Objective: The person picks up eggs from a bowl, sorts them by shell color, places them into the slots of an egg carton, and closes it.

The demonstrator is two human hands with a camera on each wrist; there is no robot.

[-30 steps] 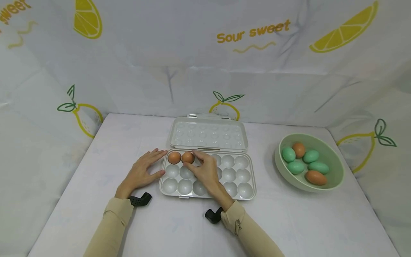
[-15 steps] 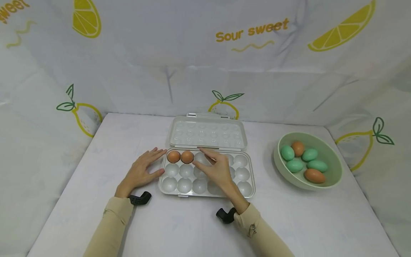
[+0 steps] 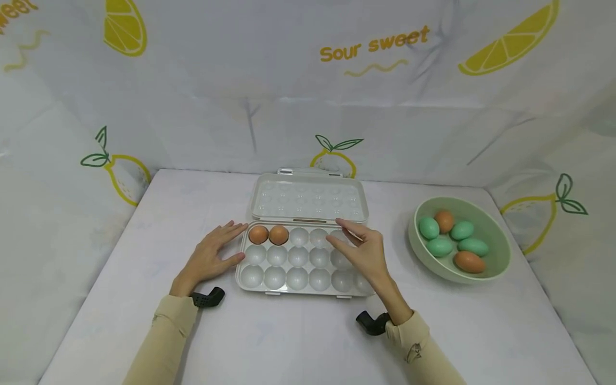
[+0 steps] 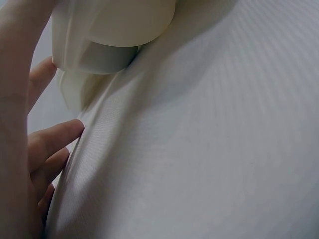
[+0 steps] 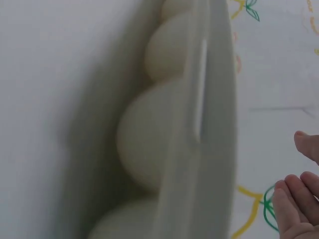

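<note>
A white plastic egg box (image 3: 308, 292) lies unfolded, its lid (image 3: 309, 197) tipped back toward the wall. Two brown eggs, one in the far-left corner cup (image 3: 258, 235) and another egg (image 3: 278, 235) beside it, sit in its back row. My left hand (image 3: 208, 261) rests at the box's left side, fingers extended and the thumb at the rim; the left wrist view shows the fingertips (image 4: 79, 125) low by the cloth. Over the box's right part is my right hand (image 3: 367, 254), thumb and fingers apart with nothing between them. The right wrist view shows the cups' undersides (image 5: 149, 134).
A pale green bowl (image 3: 498, 240) stands to the right of the box, holding several green eggs (image 3: 474, 246) and two brown eggs (image 3: 469, 262). White cloth covers the table (image 3: 289, 342); a lemon-printed cloth wall (image 3: 202, 128) rises behind and at the sides.
My right hand has let go of the second brown egg, left in its cup, and moved right across the box toward the bowl. My left hand has stayed at the left side.
</note>
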